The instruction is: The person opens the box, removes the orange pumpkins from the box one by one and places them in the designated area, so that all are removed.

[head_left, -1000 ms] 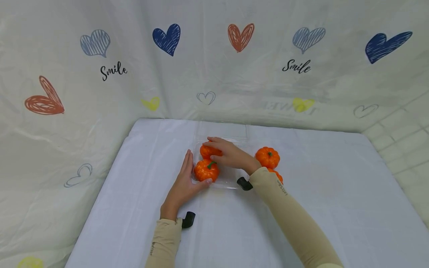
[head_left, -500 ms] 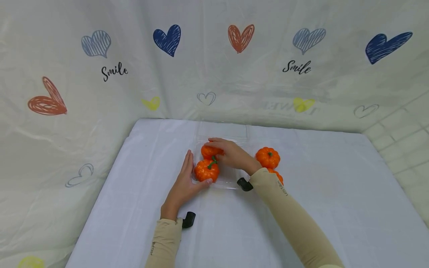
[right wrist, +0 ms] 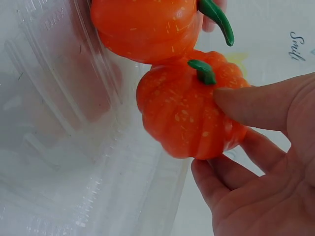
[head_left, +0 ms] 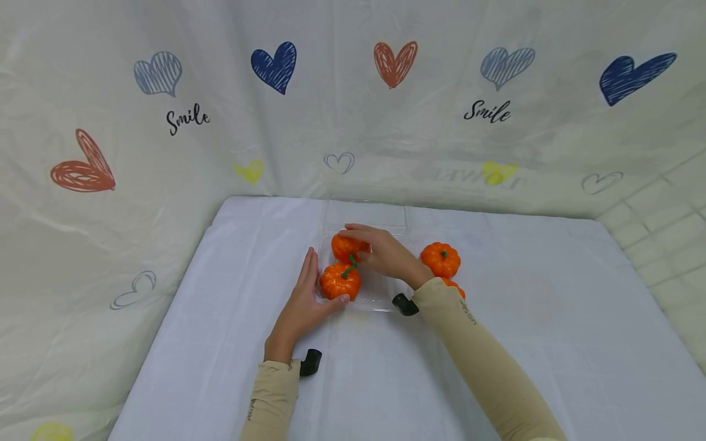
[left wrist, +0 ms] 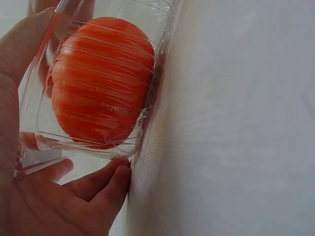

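A clear plastic clamshell box [head_left: 380, 300] lies on the table with its lid laid back, two small orange toy pumpkins in its left half. My left hand [head_left: 300, 306] rests against the box's front left corner, fingers straight along the left wall and thumb at the front rim. Close by that hand sits the front pumpkin [head_left: 339, 282], seen through the ribbed wall in the left wrist view. Behind it, my right hand [head_left: 386, 254] grips the rear pumpkin [right wrist: 192, 110] between thumb and fingers. In the right wrist view the two pumpkins appear to touch.
Right of the box, one more pumpkin [head_left: 440, 260] sits on the white tablecloth [head_left: 529, 318]. Another pumpkin [head_left: 455, 288] is partly hidden by the right sleeve. A curtain [head_left: 353, 104] printed with hearts hangs behind the table.
The right hand has turned the rear pumpkin slightly and shifted it a little to the right, so its green stem now shows. My left hand has stayed in place.
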Demonstrator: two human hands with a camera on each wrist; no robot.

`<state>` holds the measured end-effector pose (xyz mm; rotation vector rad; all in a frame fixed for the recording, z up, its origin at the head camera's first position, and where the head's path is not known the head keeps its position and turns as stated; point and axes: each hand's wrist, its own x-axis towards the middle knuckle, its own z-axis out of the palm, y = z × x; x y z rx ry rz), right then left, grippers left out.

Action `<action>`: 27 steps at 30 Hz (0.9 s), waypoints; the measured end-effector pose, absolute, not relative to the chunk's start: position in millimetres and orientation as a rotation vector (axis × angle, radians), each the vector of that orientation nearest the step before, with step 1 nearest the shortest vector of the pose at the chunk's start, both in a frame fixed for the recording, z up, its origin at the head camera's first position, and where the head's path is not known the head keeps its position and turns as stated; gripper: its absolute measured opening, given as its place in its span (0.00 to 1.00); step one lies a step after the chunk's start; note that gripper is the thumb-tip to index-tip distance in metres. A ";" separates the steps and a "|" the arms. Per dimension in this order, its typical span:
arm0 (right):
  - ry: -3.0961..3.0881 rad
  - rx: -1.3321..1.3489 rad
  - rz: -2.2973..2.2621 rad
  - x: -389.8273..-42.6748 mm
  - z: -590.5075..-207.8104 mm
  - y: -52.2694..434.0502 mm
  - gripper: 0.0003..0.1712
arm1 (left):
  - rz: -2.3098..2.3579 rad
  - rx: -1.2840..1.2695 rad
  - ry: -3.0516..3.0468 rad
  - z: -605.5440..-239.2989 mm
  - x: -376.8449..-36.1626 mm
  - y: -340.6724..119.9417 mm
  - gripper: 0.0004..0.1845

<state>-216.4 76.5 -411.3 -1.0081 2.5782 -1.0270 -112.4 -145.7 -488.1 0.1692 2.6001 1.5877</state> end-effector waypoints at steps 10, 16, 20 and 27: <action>2.635 -0.950 -1.102 -208.2 -405.8 89.7 0.33 | 1.584 0.181 2.599 -486.7 -111.7 -145.0 0.67; 2.664 -0.947 -1.165 -204.2 -403.7 98.9 0.32 | 1.569 0.189 2.609 -489.2 -111.4 -147.0 0.67; 2.676 -0.941 -1.182 -201.8 -402.6 104.9 0.32 | 1.565 0.182 2.608 -491.2 -111.8 -147.7 0.68; 2.682 -0.947 -1.240 -195.3 -399.0 114.9 0.32 | 1.586 0.208 2.609 -494.3 -111.1 -149.3 0.68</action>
